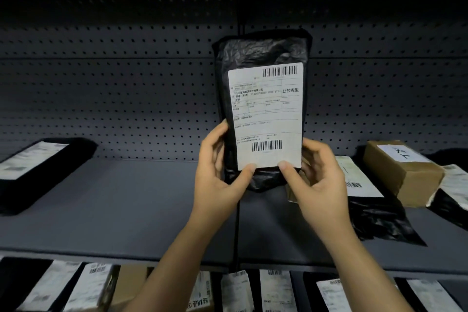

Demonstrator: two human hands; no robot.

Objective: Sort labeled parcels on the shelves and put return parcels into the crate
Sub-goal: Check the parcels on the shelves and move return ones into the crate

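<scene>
The left hand (217, 175) and right hand (316, 180) both grip the lower end of a black plastic parcel (260, 56), thumbs pressed on its white shipping label (267, 114). It is held upright above the grey shelf (126, 205), label facing the camera.

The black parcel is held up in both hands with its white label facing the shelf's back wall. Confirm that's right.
Not quite. The black parcel is held up in both the left hand and the right hand, but its white label faces the camera, not the back wall; the head view shows its barcodes and print.
</scene>
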